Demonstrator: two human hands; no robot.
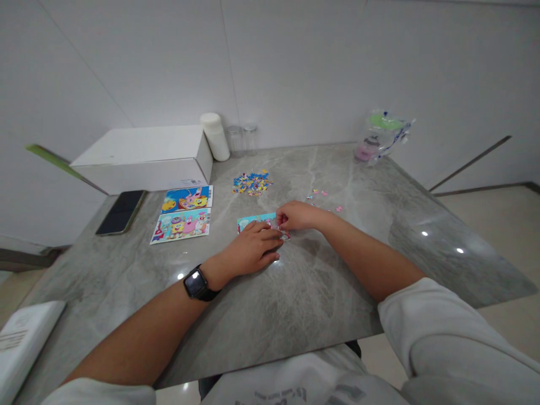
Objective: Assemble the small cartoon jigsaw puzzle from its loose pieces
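A partly assembled jigsaw puzzle [257,218] with a light blue upper edge lies on the grey marbled table [320,292]. My left hand [253,247] rests flat over its lower part, fingers stretched out, covering much of the picture. At the puzzle's right end, my right hand [297,216] is closed in a pinch with the fingertips down on the edge. What sits between those fingertips, if anything, is too small and hidden to make out. Several loose pink and blue puzzle pieces [324,193] lie just beyond my right hand.
A pile of mixed puzzle pieces [252,183] lies behind the puzzle. To the left are two cartoon picture cards [185,224], a phone [121,212] and a white box [143,157]. A white bottle [215,136], glass jars [242,139] and a plastic bag [382,138] stand along the wall.
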